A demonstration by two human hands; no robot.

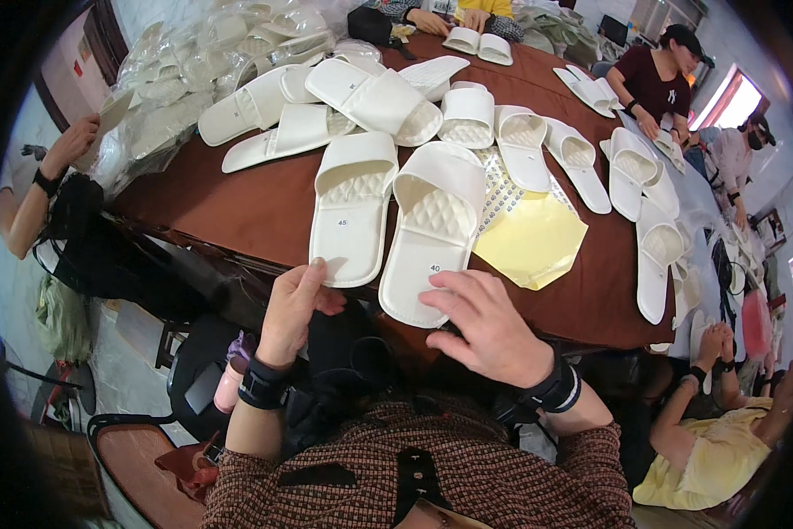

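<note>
Two white slide slippers lie side by side at the near edge of the table, heels toward me. My left hand (292, 309) grips the heel of the left slipper (348, 242), thumb on top and fingers curled underneath. A small printed sticker sits on that slipper's insole. On the right slipper (405, 282), a similar small sticker (435, 268) lies near the heel. My right hand (489, 331) reaches over this heel with fingers apart, fingertips touching the insole beside the sticker. Just right of the slippers lies a yellow sticker sheet (537, 242), still bearing rows of small labels at its far part.
More white slippers (374, 97) spread across the brown-covered table (264, 198). Clear bags of slippers (229, 53) pile up at the far left. Co-workers' hands work at the far side and right; another person's hand (79, 141) holds a slipper at left. A chair (141, 458) stands lower left.
</note>
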